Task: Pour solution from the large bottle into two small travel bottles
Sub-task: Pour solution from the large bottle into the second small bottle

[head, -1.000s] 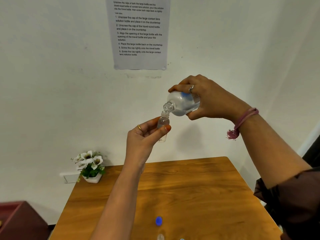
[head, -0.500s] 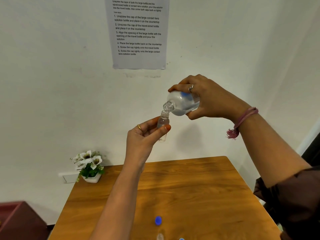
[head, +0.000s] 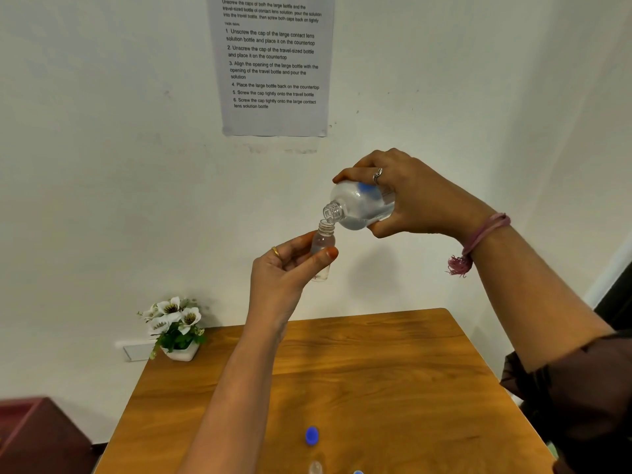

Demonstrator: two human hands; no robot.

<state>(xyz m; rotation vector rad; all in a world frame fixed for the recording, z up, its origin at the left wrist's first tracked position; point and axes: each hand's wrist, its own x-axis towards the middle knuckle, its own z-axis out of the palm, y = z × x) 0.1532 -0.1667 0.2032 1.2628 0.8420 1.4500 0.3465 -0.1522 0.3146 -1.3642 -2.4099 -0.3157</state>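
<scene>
- Head view: pour no. 1 looks under way. Right hand (head: 413, 196) grips the large bottle (head: 362, 208), tipped mouth-down to the left; left hand (head: 287, 268) pinches a small travel bottle (head: 323, 246) upright just below it.
- Large bottle's open neck sits right above the travel bottle's open mouth, lips nearly touching or touching; can't tell which.
- No clear stream visible; the clear liquid makes the fill level in the travel bottle hard to read. Some liquid shows in the large bottle's lower side.
- Done, by the look of it: both these caps are off. A blue cap (head: 312, 435) lies on the wooden table (head: 393, 371), near edge, well apart from the hands.
- At the bottom edge of frame: a small clear item (head: 315, 467), prob. the 2nd travel bottle or a cap, and a blue bit (head: 357, 471) beside it; both cropped, can't say which is which.
- Left to do (judgement): finish this fill, fill the 2nd travel bottle, set the large bottle down, recap all.
- Pose: both arms raised above the table, in front of the wall. Right hand wraps the bottle from above, thumb under, wrist rolled inward; pink thread band (head: 478, 241) at the wrist.
- Left hand: thumb across the front of the small bottle, fingers behind, palm turned toward the camera, forearm rising from lower centre.
- Also there: potted white flowers (head: 174, 323) at the table's far left corner, instruction sheet (head: 273, 63) on the wall.
</scene>
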